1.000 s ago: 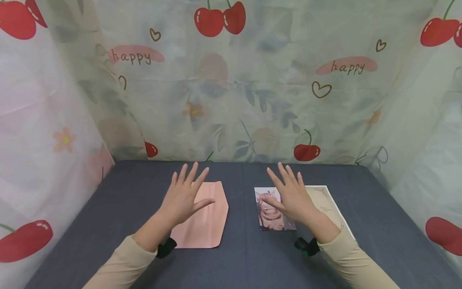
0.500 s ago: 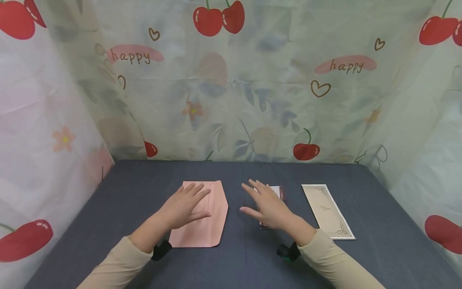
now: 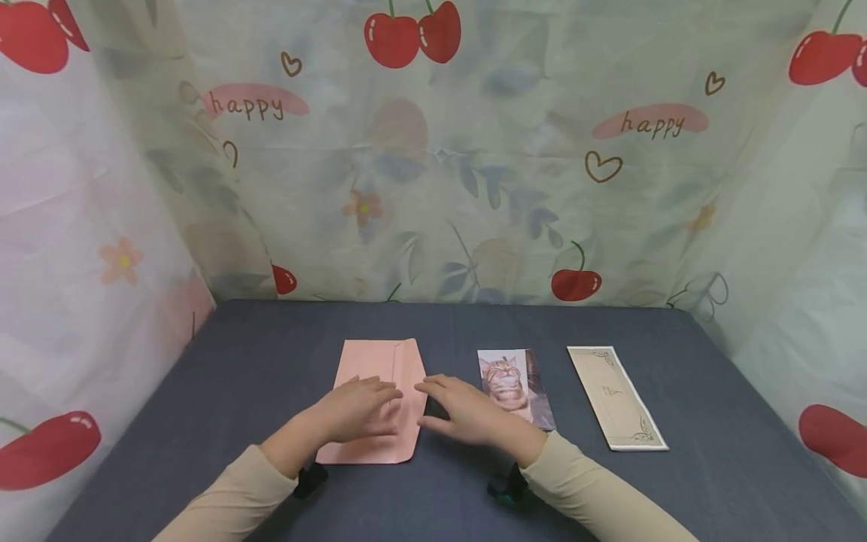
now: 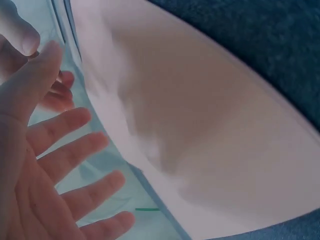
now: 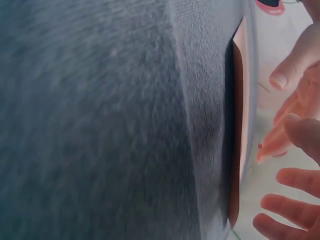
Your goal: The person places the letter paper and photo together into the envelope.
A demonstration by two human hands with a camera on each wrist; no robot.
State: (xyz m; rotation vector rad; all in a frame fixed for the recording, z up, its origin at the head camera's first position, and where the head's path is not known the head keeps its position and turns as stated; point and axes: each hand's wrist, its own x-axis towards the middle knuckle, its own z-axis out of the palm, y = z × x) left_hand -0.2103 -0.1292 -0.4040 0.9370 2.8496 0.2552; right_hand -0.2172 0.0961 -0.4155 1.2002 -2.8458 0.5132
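Note:
A pink envelope point(image 3: 379, 373) lies flat on the dark grey table point(image 3: 237, 361). My left hand point(image 3: 359, 410) rests on its lower middle with fingers stretched out toward the right. My right hand point(image 3: 460, 410) reaches in from the right, its fingertips at the envelope's right edge. Both hands hold nothing. In the left wrist view the envelope point(image 4: 210, 135) fills the frame beside spread fingers point(image 4: 70, 170). The right wrist view shows the envelope's edge point(image 5: 239, 125) against the grey cloth.
A cat photo point(image 3: 511, 380) lies just right of my right hand. A cream card with a decorated border point(image 3: 612, 395) lies further right. Cherry-patterned curtains point(image 3: 433, 150) wall in the back and both sides of the table.
My right hand moved left off the cat photo to the envelope's right edge, uncovering the photo. My left hand lowered onto the envelope and slid toward its near end.

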